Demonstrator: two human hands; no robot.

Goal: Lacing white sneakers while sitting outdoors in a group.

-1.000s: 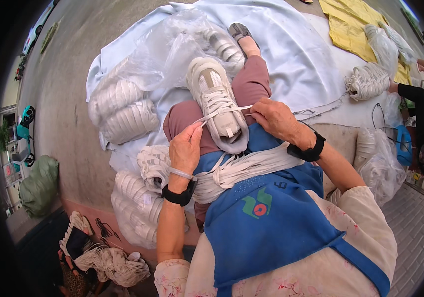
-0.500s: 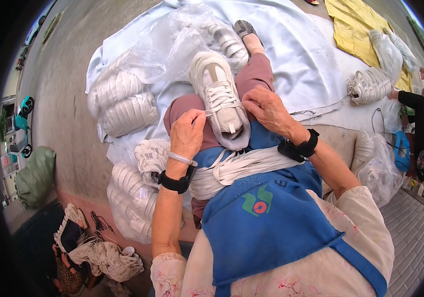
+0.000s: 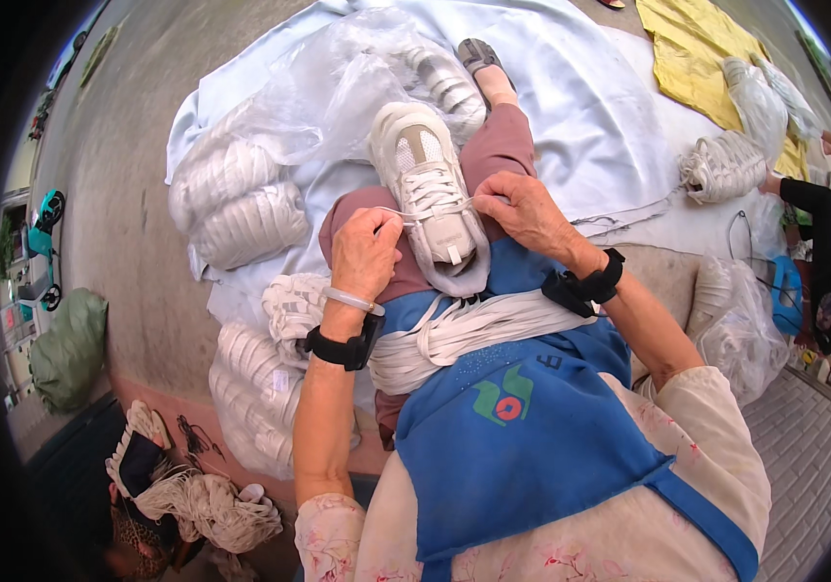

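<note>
A white and beige sneaker (image 3: 435, 218) rests between my thighs, its toe pointing away from me. White lace (image 3: 427, 181) crosses over its tongue in several rows. My left hand (image 3: 367, 254) is closed in a pinch on one lace end at the shoe's left side. On the right side my right hand (image 3: 522, 215) pinches the other lace end, fingers curled together. Both ends run taut across the top of the shoe. In my lap, over the blue apron (image 3: 522, 427), lies a thick bundle of loose white laces (image 3: 473, 330).
Plastic-wrapped stacks of white shoes (image 3: 241, 209) lie on the pale blue cloth (image 3: 590, 116). More wrapped shoes (image 3: 255, 388) sit by my left forearm. A heap of laces (image 3: 211, 509) is at lower left. At right, another person's arm (image 3: 813, 204) shows near a blue container (image 3: 786, 296).
My hands have drawn slightly apart, the left one moving a little outward, and the lace between them looks tighter. The sneaker stays in place.
</note>
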